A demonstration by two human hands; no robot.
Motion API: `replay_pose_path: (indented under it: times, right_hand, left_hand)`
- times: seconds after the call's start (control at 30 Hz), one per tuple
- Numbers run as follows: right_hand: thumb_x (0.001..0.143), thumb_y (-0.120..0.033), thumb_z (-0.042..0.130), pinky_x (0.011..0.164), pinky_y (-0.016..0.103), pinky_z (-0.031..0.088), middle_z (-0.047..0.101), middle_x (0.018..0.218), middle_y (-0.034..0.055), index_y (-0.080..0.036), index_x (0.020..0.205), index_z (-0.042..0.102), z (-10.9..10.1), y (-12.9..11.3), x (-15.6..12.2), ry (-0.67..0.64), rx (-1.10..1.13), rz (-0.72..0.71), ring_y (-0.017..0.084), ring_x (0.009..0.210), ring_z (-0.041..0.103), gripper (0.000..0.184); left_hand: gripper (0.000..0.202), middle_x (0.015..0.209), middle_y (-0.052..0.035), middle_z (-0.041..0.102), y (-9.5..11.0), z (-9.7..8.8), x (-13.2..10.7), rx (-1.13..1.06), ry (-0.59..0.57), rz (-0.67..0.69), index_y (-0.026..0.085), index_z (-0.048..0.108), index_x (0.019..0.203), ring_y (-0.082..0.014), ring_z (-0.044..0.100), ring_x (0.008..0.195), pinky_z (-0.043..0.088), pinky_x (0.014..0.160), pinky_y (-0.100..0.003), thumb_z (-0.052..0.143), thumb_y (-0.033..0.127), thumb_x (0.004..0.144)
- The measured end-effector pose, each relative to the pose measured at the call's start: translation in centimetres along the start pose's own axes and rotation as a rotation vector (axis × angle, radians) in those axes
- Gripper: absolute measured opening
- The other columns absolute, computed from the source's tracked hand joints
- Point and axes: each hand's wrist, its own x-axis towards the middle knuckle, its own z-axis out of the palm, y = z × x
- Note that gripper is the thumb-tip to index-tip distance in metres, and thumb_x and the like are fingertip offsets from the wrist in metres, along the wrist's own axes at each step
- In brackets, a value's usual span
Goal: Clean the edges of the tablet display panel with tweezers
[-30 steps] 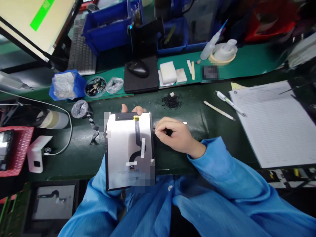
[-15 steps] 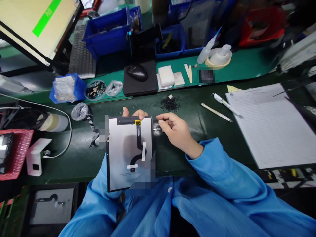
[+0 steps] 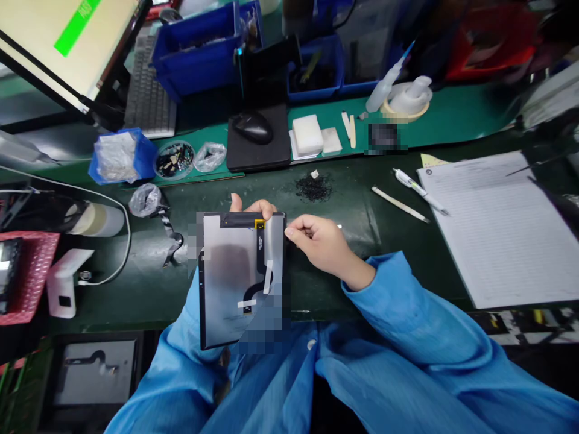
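Head view: the left hand point(image 3: 254, 208) grips the display panel point(image 3: 226, 277) from behind, over its far rim point(image 3: 217, 214); the right hand point(image 3: 323, 246) pinches beside it, contents unclear. Likely light, stiff, fragile: best held rimwise. Beyond both, black shreds point(image 3: 313, 190) dot the surface point(image 3: 344, 289).

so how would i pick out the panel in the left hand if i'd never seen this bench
Find the dark green bench, then the left hand over it, holding a flat, dark-edged panel. A curved black ribbon and two white tape strips mark its pale face. Unlike the similar panel at lower left, it shows a yellow patch near its top edge.
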Motion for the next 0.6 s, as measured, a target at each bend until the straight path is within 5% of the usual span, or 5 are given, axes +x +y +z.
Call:
replay_pose_path:
  times: [0.33, 0.6]
  right_hand:
    - [0.094, -0.026, 0.06, 0.061, 0.028, 0.041, 0.061, 0.07, -0.0008, -0.021, 0.074, 0.059, -0.2, 0.3, -0.2, 0.057, -0.232, -0.191, 0.014, 0.063, 0.053, 0.021]
    - [0.095, -0.021, 0.059, 0.059, 0.028, 0.04, 0.061, 0.075, -0.0001, -0.021, 0.076, 0.058, -0.4, -0.4, -0.4, 0.004, -0.216, -0.253, 0.014, 0.064, 0.053, 0.019]
  left_hand:
    - [0.071, 0.072, -0.0022, 0.054, 0.1, -0.2, 0.1, 0.054, 0.022, -0.011, 0.02, 0.058, 0.078, -0.012, 0.051, 0.052, 0.044, 0.048, -0.025, 0.023, 0.076, 0.101]
    - [0.07, 0.072, -0.0041, 0.057, 1.0, 1.5, -0.6, -0.082, 0.066, -0.015, 0.018, 0.058, 0.077, -0.013, 0.056, 0.057, 0.046, 0.05, -0.024, 0.015, 0.063, 0.108]
